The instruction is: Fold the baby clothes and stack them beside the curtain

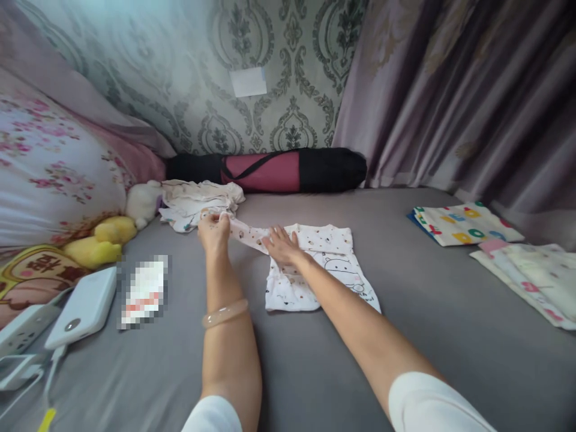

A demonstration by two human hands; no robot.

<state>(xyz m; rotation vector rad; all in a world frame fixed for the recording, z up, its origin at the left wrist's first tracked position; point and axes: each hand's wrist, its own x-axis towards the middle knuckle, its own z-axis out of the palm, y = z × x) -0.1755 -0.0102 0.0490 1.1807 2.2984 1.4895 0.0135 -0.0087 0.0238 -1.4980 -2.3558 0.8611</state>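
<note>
A small white shirt (333, 240) with a scattered print and a cartoon drawing lies partly folded on the grey bed sheet. My left hand (214, 231) pinches the end of its sleeve, drawn out to the left and slightly stretched. On the shirt's left part, near where that sleeve starts, my right hand (283, 245) rests flat with fingers spread, palm down. Part of the shirt is hidden under my right hand and forearm. A crumpled heap of pale clothes (193, 201) lies just behind my left hand.
Folded clothes with colourful letters (468, 223) and a pale folded stack (531, 279) lie at right. A black and pink roll bag (265, 171) lines the wall. At left are a white power bank (83, 306), power strip (27, 330), yellow plush toys (103, 240) and a floral pillow (54, 156).
</note>
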